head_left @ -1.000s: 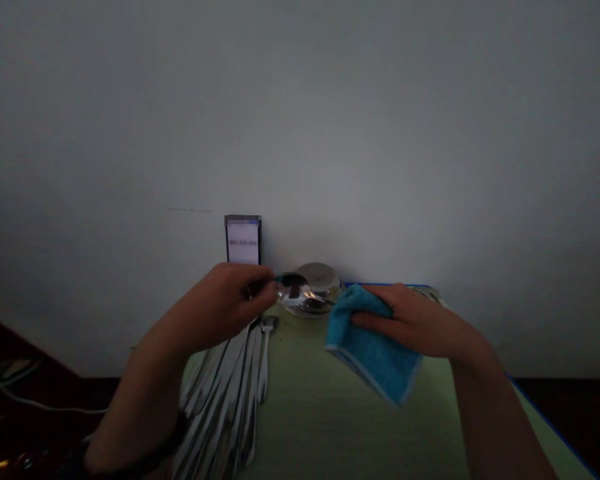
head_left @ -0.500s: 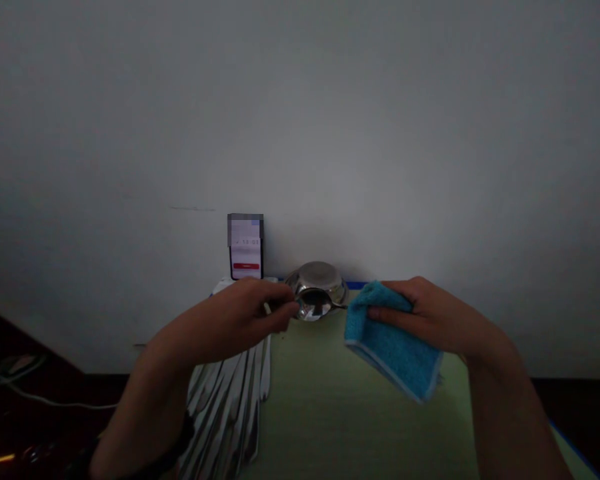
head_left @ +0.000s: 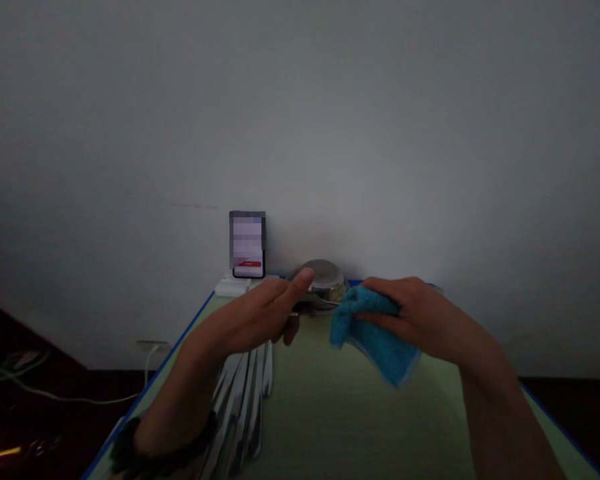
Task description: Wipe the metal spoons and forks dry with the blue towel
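Observation:
My left hand is closed around a metal spoon, whose bowl end pokes out toward the right. My right hand grips a folded blue cloth that meets the spoon's end. Both hands hover above the far middle of a green table mat. Several shiny spoons lie side by side on the mat under my left forearm.
A steel bowl sits at the table's far edge, behind the hands. A phone with a lit screen leans upright against the white wall on a white block. Cables trail over the dark floor at left.
The left hand has shifted right and turned, thumb up, so the spoon's bowl is mostly hidden. The cloth has moved left against the spoon. The view has tilted slightly.

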The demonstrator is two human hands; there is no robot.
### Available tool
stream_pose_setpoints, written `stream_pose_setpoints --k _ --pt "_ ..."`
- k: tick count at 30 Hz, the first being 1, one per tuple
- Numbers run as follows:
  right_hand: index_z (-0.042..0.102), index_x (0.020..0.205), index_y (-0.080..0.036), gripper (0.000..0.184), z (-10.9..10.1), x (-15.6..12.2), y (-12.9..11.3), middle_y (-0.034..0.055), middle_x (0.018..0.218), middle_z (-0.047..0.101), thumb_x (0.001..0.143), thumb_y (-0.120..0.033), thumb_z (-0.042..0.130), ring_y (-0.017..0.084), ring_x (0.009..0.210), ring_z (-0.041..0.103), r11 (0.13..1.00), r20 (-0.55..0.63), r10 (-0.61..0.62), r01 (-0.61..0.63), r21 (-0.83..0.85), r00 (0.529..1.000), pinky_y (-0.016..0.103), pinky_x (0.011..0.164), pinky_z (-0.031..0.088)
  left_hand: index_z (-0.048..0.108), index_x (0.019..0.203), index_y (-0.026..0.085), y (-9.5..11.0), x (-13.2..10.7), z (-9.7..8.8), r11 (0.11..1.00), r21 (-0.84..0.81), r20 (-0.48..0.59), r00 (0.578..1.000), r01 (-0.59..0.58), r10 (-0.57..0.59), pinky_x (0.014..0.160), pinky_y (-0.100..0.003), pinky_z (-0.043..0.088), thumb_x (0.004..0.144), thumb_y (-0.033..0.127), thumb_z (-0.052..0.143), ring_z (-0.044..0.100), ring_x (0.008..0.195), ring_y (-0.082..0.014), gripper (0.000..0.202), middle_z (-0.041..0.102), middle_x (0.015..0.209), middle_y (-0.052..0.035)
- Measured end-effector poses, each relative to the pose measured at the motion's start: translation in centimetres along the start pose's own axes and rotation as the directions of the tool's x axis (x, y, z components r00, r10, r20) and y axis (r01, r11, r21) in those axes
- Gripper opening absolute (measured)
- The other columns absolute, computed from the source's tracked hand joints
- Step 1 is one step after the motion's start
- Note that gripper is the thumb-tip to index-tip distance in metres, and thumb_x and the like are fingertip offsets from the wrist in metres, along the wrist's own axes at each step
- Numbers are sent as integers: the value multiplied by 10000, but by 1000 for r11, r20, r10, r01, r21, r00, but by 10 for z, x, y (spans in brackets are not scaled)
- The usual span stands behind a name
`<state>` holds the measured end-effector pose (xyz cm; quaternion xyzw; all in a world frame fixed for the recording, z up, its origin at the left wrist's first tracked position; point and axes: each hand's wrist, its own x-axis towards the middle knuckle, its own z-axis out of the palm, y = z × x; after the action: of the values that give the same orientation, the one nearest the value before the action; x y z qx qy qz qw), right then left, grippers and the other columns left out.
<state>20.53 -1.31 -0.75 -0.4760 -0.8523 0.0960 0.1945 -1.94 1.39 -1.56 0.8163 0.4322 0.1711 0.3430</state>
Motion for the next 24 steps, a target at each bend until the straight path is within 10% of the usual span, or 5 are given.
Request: stream_pose_setpoints --k 18,24 --pt "549 807 -195 256 10 7 -1 21 707 618 857 -418 434 158 632 563 988 -90 123 -130 -78 988 259 560 345 590 949 143 -17 9 -12 983 143 -173 976 -110 135 673 -263 438 829 282 433 579 760 -152 241 646 851 -49" --pt "539 825 -200 122 16 11 -13 22 724 623 810 -299 468 166 643 564 978 -143 161 -178 -114 977 258 550 322 628 798 139 -25 20 -5 999 32 -343 938 -33 42 509 -222 418 809 331 486 566 551 -123 239 668 719 -35"
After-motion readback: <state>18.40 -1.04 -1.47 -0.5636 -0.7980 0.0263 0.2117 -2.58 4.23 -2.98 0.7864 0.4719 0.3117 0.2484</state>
